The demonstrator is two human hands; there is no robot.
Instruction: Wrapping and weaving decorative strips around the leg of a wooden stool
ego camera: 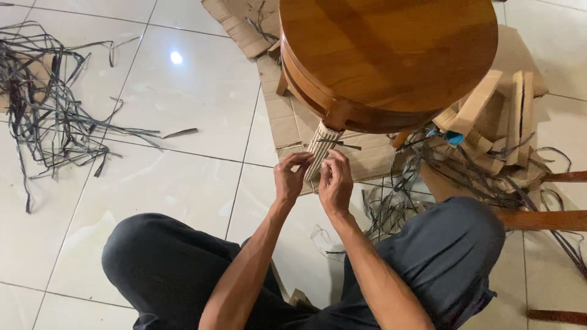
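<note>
Your knees, in dark trousers (165, 263), sit nearest the camera, spread apart on the white tiled floor (177, 177).

Between them your forearms reach forward. Your left hand (291, 177) has its fingers curled, pinching the lower end of the wrapped leg (322, 148). Your right hand (335, 182) is just beside it, fingers bent inward against the same end; whether it clamps the leg itself or a strand, you cannot tell.

The wrapped leg is a short post, tilted, covered in pale ribbed strips running lengthwise. A thin dark strand (338, 144) crosses it near the top. Its upper end meets the rim of the round wooden stool (391, 55), which has a glossy honey-brown seat and lies over flattened cardboard (287, 122).

To the right of the hands lies a tangle of dark strips (471, 165) among bare pale wooden pieces (477, 101), with a small blue object (454, 138) between them.

Far left, a second loose heap of dark strips (43, 98) spreads over the tiles.
</note>
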